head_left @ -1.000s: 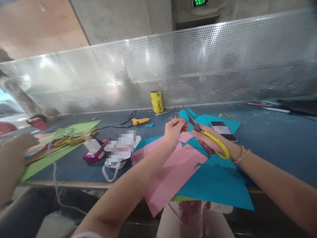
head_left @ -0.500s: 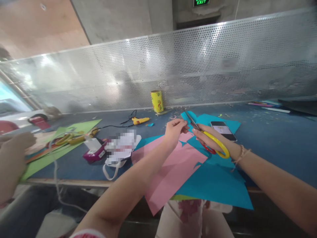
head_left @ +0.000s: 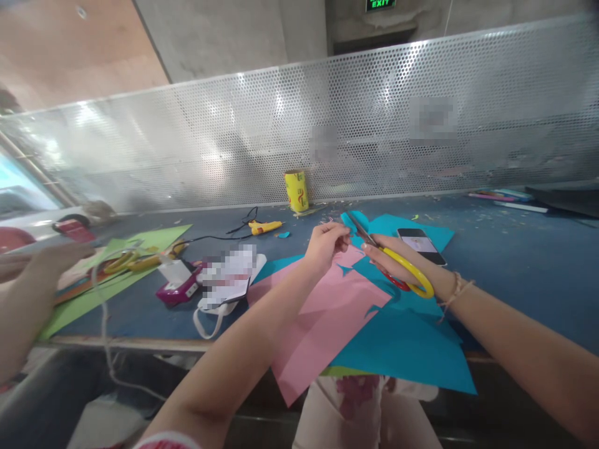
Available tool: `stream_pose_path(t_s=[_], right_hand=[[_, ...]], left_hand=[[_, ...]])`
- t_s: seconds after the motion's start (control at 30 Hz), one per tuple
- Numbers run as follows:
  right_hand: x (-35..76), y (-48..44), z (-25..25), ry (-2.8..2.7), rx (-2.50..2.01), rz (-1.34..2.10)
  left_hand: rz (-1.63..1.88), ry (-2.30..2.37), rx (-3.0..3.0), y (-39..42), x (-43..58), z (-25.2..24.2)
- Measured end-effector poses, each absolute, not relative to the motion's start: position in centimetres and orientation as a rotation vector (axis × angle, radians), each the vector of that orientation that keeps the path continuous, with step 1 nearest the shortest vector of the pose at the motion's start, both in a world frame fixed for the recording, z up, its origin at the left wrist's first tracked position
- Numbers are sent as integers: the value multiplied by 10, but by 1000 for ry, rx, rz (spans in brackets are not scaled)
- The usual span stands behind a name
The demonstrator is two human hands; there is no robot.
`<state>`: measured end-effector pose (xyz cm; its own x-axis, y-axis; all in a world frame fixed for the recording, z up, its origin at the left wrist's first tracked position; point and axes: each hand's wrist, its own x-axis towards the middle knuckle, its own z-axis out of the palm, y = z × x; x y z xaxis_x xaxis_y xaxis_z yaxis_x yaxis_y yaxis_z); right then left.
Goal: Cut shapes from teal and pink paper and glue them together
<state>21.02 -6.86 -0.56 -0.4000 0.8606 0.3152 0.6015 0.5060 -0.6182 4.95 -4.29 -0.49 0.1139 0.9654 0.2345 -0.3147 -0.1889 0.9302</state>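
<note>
My right hand (head_left: 397, 265) grips yellow-and-red-handled scissors (head_left: 395, 263), blades pointing up-left into a small teal paper piece (head_left: 350, 219). My left hand (head_left: 326, 245) pinches that teal piece just left of the blades. Beneath both hands lie a pink paper sheet (head_left: 322, 321) and a large teal sheet (head_left: 407, 340) overhanging the table's near edge.
A phone (head_left: 418, 245) lies just behind my right hand. A yellow glue gun (head_left: 264, 228), a yellow roll (head_left: 296, 191), a magenta box (head_left: 180, 288) and green paper (head_left: 112, 274) sit on the blue table (head_left: 515, 262). Another person's hand (head_left: 47, 268) is at the left. A perforated metal screen (head_left: 327, 131) backs the table.
My hands and the scissors stayed almost in place, with the blades a little further into the teal piece. The other person's hand at the left stretched out over the green paper.
</note>
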Motion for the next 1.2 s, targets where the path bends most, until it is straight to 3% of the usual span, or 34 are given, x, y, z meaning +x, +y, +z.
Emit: stream_pose_path(t_s=[1.2], right_hand=[[213,-61,-8,-2156,-1188,481]], left_hand=[[1444,852,1396,-32,42,-6]])
